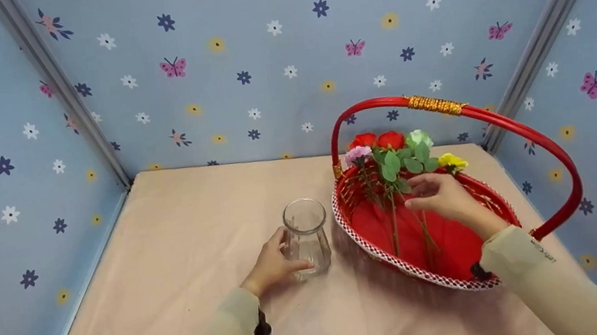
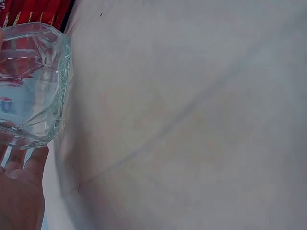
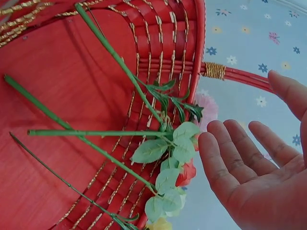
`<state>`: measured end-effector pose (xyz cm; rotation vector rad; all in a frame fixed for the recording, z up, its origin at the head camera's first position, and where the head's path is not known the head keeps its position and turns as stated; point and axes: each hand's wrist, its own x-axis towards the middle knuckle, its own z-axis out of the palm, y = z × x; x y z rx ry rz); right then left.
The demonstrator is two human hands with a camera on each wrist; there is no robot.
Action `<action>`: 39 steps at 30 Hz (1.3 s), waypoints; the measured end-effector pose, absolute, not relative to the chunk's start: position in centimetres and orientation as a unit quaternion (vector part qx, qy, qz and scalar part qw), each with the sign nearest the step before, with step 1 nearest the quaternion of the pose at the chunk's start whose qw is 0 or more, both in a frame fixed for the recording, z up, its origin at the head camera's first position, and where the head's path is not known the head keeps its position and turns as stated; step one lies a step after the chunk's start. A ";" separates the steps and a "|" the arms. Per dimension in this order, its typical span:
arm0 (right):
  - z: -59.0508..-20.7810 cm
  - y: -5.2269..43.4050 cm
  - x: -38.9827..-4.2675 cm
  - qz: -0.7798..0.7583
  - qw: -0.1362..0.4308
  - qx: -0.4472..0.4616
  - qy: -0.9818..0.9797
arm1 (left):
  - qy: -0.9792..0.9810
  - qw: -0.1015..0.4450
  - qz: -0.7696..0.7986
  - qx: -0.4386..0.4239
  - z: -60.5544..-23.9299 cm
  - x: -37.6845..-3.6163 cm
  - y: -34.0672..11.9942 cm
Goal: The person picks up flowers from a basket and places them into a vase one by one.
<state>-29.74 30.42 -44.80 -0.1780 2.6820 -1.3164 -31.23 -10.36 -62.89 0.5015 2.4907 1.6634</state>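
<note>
I see the right hand (image 1: 443, 197) hovering over the red basket (image 1: 489, 196) in the centre right of the head view, right at the leafy part of the artificial flowers (image 1: 396, 156). Its fingers (image 3: 230, 153) are spread and nearly straight in the right wrist view, palm open, gripping nothing; I judge them just beside the foliage, not yet around any stem.

The relation that matters: the stems (image 3: 115, 62) lie lengthwise in the basket, their long axis running from the cut ends near the bottom rim in the head view up to the blooms leaning on the far rim under the handle (image 1: 436, 104). In the right wrist view the stems cross the red lining from the upper left toward the lower centre, and the leaves (image 3: 168, 153) and a red bloom (image 3: 187, 173) sit directly left of the fingertips. So the flowers lie across the open palm's reach, heads nearest the fingers.

The left hand (image 1: 271, 265) is well apart from the basket, curled around the lower part of the clear glass vase (image 1: 307, 236), which stands upright on the beige surface (image 1: 171, 255) just left of the basket. The right hand is plainly the nearer one to the flowers.
</note>
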 end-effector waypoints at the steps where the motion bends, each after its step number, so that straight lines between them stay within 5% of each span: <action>1: -44.8 30.5 -29.9 -0.438 0.073 -0.059 0.894 | 0.820 0.052 0.546 0.162 -62.9 -31.2 -10.4; 39: -49.8 33.2 -35.7 -0.446 0.158 -0.048 0.880 | 0.810 0.052 0.561 0.162 -63.0 -31.3 -10.4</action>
